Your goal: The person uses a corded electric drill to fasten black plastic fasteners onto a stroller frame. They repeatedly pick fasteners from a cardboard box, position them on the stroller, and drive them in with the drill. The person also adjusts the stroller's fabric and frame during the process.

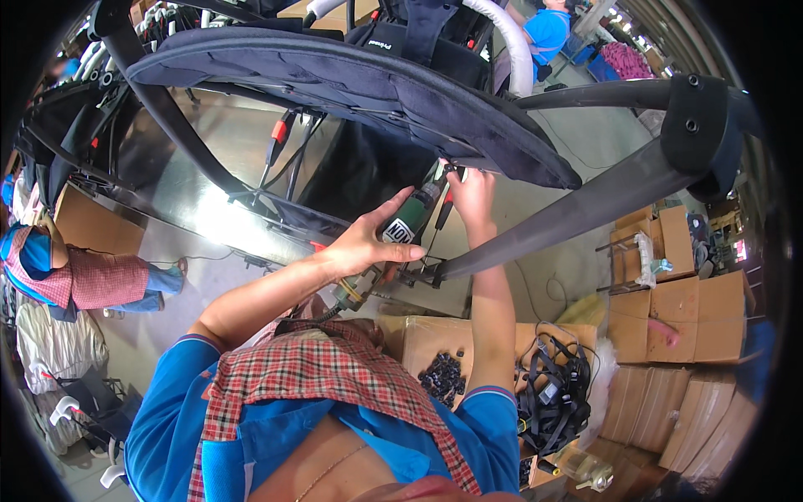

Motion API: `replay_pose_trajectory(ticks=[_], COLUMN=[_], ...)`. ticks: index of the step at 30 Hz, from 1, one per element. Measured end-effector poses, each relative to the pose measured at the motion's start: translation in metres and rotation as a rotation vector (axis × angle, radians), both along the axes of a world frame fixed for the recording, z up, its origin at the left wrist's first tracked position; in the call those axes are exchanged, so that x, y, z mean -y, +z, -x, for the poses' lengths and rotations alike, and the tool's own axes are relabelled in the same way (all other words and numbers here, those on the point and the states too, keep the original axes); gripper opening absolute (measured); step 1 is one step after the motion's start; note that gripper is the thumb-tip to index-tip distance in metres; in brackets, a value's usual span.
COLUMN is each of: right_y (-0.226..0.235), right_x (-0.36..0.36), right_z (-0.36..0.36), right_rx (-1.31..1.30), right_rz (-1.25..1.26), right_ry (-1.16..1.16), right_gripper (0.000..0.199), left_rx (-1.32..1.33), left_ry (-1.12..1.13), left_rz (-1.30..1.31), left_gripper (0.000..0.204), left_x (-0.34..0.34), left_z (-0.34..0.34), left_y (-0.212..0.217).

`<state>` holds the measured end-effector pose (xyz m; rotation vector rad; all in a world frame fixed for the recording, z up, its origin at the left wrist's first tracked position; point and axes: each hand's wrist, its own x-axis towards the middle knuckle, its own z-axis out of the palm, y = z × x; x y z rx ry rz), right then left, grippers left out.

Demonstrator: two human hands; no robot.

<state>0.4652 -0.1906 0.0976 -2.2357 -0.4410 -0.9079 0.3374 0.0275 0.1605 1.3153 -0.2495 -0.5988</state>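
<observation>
In my left hand (376, 234) is a corded green electric screwdriver (403, 219), its tip pointing up at the underside of a padded black stroller seat (335, 79). The fingers wrap the tool's body and the thumb lies across it. My right hand (473, 197) is up beside the tool's tip, at the lower edge of the seat. Its fingers are bent in a pinch there, and what they grip is too small to make out. A dark tubular frame (577, 201) runs past my right forearm, and red-and-black straps or levers hang below the seat.
Below my arms a cardboard box (481, 335) bears a pile of small black parts (442, 379). Black harness straps (556, 389) lie to its right. Cardboard boxes (682, 322) stack at the right. One person (88, 272) stands left, another (548, 38) at the back. More stroller frames fill the upper left.
</observation>
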Motion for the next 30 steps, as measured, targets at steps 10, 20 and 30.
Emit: replay_pose_trajectory(ticks=[10,20,30], right_y=[0.009,-0.033,-0.044], right_x=[0.007,0.023,0.008], right_z=[0.020,0.006,0.004], right_rx=[-0.251,-0.168,-0.009], right_rz=[-0.058,-0.146,-0.268], right_ry=[0.195,0.240,0.180], right_gripper=[0.028,0.022,0.020], left_rx=[0.031,0.086,0.124], left_ry=[0.048,0.076,0.091], left_rz=[0.008,-0.027,-0.106], left_gripper=[0.101,0.098,0.097], left_x=[0.007,0.008,0.007], left_z=[-0.001,0.006,0.010], left_y=[-0.005,-0.005,-0.005])
